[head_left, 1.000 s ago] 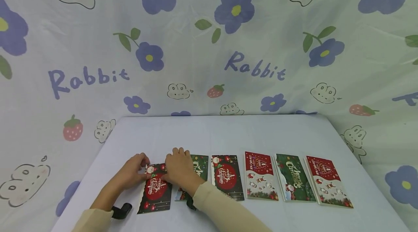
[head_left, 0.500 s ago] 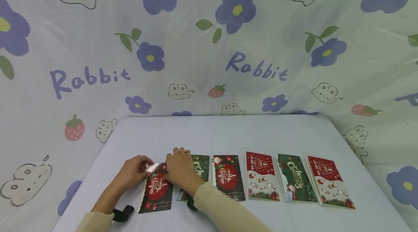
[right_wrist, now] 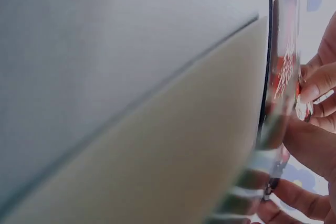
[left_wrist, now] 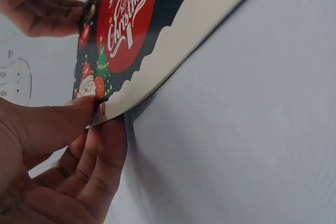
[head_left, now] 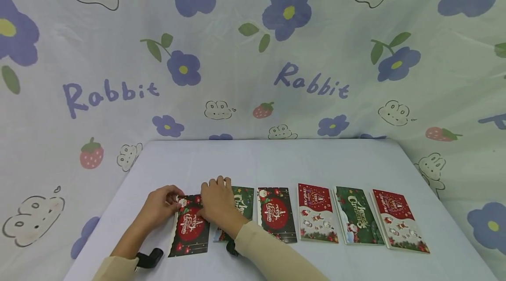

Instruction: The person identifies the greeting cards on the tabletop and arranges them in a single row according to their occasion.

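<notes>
While left fingers (left_wrist: 109, 153), barely parted, pinch a card (head_left: 192, 226), right fingers (left_wrist: 47, 24) grip it

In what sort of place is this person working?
Probably an indoor tabletop set-up, perhaps staged for recording: a flower-and-rabbit curtain stands behind a white table, with Christmas-themed booklets spread across it.

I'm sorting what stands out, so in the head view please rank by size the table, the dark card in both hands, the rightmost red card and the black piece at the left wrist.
1. Table, largest
2. Dark card and rightmost red card, too alike to rank
3. Black piece, smallest
</notes>
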The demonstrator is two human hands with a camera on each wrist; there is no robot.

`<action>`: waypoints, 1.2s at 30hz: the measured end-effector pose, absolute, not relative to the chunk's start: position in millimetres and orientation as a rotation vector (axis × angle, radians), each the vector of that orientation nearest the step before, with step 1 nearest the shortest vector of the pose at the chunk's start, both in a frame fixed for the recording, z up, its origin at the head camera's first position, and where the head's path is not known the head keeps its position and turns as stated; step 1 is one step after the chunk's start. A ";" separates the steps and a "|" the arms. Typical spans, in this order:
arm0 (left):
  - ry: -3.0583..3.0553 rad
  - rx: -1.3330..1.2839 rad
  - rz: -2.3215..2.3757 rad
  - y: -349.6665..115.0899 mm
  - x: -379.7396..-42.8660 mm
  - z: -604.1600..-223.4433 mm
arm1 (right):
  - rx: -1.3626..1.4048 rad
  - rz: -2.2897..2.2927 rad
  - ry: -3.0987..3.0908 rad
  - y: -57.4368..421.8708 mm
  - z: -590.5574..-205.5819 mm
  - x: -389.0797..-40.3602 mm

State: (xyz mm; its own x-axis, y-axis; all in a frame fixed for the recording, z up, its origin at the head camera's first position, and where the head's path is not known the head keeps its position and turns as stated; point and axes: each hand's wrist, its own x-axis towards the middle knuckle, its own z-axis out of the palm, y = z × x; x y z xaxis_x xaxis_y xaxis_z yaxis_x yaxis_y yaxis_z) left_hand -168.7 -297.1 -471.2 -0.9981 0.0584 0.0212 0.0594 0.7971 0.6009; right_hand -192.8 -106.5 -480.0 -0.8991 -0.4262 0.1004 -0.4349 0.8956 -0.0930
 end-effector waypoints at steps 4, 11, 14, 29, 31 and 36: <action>-2.977 -0.070 -0.997 -297.4 -167.6 -469.2 | 0.680 0.212 -2.967 -107.5 -477.3 -192.5; -2.957 -0.045 -1.023 -301.5 -165.7 -468.9 | 0.751 0.502 -2.939 -105.0 -472.3 -190.0; -2.934 -0.065 -1.050 -303.4 -165.2 -469.7 | 0.771 0.681 -2.923 -102.7 -469.0 -188.6; -2.820 -0.060 -1.664 -309.8 -143.2 -473.0 | 0.733 0.814 -2.878 -95.9 -464.1 -193.5; -2.810 -0.062 -1.729 -309.2 -140.9 -475.0 | 0.735 0.818 -2.871 -94.3 -463.5 -194.3; -2.797 -0.049 -1.750 -307.7 -138.4 -479.9 | 0.727 0.844 -2.883 -93.5 -463.3 -195.4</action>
